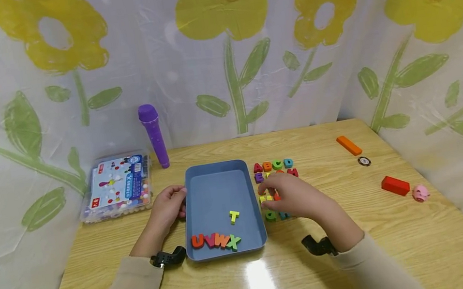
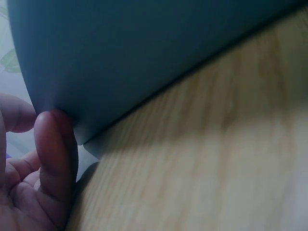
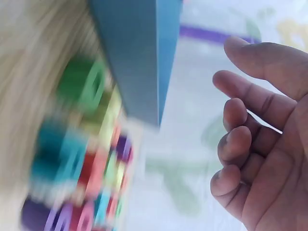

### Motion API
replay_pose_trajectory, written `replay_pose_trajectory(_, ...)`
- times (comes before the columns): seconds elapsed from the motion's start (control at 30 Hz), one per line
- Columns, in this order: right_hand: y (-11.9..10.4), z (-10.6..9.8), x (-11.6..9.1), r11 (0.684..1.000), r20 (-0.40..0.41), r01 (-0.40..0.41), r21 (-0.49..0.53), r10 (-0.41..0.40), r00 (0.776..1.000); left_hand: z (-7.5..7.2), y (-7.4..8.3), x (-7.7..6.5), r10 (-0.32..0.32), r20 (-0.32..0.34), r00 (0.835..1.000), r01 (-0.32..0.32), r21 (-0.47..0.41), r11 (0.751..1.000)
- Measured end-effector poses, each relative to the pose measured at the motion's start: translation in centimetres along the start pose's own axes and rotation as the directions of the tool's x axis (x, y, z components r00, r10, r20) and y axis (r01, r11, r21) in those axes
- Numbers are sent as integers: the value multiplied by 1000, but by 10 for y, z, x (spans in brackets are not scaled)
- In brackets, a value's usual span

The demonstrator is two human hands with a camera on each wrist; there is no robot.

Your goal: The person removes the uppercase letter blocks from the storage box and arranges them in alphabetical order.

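A blue-grey tray point(image 1: 217, 185) lies on the table, its left rim pinched by my left hand point(image 1: 168, 207). In the left wrist view, the fingers point(image 2: 55, 149) press against the tray's wall. Inside the tray, a yellow letter T point(image 1: 234, 216) lies apart from a row of letters U point(image 1: 198, 241), V, W and X point(image 1: 233, 243). My right hand point(image 1: 293, 196) hovers over rows of coloured letter blocks point(image 1: 277, 164) right of the tray, hiding some. Nothing is between its loosely bent fingers point(image 3: 235, 142) in the right wrist view.
A clear plastic case point(image 1: 115, 181) of small coloured parts lies at the left, a purple microphone point(image 1: 155, 137) behind it. At the right are an orange block point(image 1: 349, 145), a round black-and-white chip point(image 1: 364, 161), a red block point(image 1: 395, 185) and a pink pig head point(image 1: 420, 193).
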State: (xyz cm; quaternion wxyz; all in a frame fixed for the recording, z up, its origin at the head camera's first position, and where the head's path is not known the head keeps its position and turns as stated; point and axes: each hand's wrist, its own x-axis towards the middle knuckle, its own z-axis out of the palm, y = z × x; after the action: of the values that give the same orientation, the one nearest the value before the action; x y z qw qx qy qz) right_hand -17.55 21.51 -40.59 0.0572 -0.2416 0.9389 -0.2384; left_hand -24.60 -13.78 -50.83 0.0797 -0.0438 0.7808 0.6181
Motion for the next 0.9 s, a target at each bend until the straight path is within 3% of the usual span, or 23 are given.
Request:
replay_pose_trajectory(0.2, -34, 14, 52, 996, 139, 57, -65, -47, 989, 0, -1, 1, -6, -16, 1000, 6, 9, 1000)
replay_pose_trajectory(0.43, -43, 36, 79, 971, 298, -17, -237, 90, 950, -1, -1, 0, 4, -11, 1000, -4, 14, 1000)
replay_pose_trajectory(0.53, -42, 42, 79, 962, 300, -16, -271, 100, 949, -1, 0, 1, 10, -12, 1000, -9, 14, 1000)
replay_pose_trajectory(0.73, -44, 47, 77, 940, 257, 68, -336, 22, 966, -2, 0, -1, 9, -5, 1000, -9, 22, 1000)
replay_pose_trajectory(0.9, -44, 49, 76, 929, 240, 87, -359, 2, 971, -2, -3, 1, 5, 1, 1000, -5, 21, 1000)
